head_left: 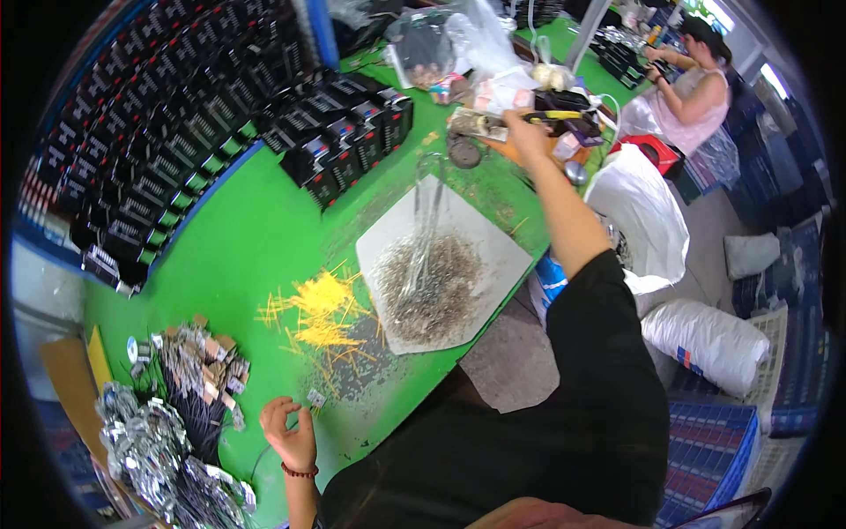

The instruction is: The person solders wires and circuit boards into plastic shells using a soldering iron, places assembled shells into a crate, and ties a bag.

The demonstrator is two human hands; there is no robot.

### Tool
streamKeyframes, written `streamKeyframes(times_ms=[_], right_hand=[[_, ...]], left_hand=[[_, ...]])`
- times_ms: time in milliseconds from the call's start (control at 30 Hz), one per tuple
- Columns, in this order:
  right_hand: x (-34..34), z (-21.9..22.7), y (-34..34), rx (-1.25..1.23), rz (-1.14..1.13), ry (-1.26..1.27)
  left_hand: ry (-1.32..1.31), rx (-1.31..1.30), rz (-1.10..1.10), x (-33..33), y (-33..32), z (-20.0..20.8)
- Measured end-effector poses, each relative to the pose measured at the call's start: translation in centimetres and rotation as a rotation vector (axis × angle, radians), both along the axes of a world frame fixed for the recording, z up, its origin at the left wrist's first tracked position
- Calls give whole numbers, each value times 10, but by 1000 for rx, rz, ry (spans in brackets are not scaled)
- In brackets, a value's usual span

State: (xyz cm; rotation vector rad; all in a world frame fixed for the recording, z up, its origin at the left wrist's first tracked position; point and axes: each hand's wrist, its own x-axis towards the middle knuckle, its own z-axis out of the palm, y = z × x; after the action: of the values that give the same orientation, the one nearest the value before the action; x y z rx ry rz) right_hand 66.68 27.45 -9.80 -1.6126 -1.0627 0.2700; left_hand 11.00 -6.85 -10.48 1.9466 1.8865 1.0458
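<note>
My left hand (pixel 289 432), with a dark red bead bracelet at its wrist, is at the near edge of the green table. Its fingers are curled, and a thin dark cable (pixel 261 458) runs out beside them. Just beyond the thumb is a small pale part (pixel 315 398) with fine coloured wires, apparently this cable's end. My right arm stretches far forward. The right hand (pixel 526 137) is over the cluttered far edge, beside a tool with yellow and black handles (pixel 553 115) and a small pale open box (pixel 476 124). Its fingertips are hidden, so its grip is unclear.
A pale board (pixel 401 220) bears dark clippings (pixel 436 300) and a clear plastic strip. Yellow sticks (pixel 324 300) lie beside it. Bundled cables (pixel 167 441) fill the near left; rows of black units (pixel 167 132) the far left. A white sack (pixel 648 212) stands right; a person (pixel 692 97) works beyond.
</note>
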Motion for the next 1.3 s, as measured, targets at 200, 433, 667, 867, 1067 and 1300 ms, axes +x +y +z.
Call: streamKeyframes(times_ms=[200, 433, 667, 867, 1067, 1300], right_hand=[[-17, -29, 18, -96, 59, 363], [-5, -15, -54, -593, 335, 415], [71, 84, -150, -517, 670, 318], [275, 52, -86, -266, -266, -536], [265, 102, 4, -737, -338, -1101], [313, 85, 71, -1220, -37, -1016]], left_hand=[[-11, -25, -80, 34, 21, 6], [-58, 25, -285, 82, 49, 19], [-114, 41, -520, 128, 66, 15], [-107, -25, -550, 130, 86, 15], [-39, -75, -345, 118, 95, 26], [-1, -115, -202, 125, 114, 25]])
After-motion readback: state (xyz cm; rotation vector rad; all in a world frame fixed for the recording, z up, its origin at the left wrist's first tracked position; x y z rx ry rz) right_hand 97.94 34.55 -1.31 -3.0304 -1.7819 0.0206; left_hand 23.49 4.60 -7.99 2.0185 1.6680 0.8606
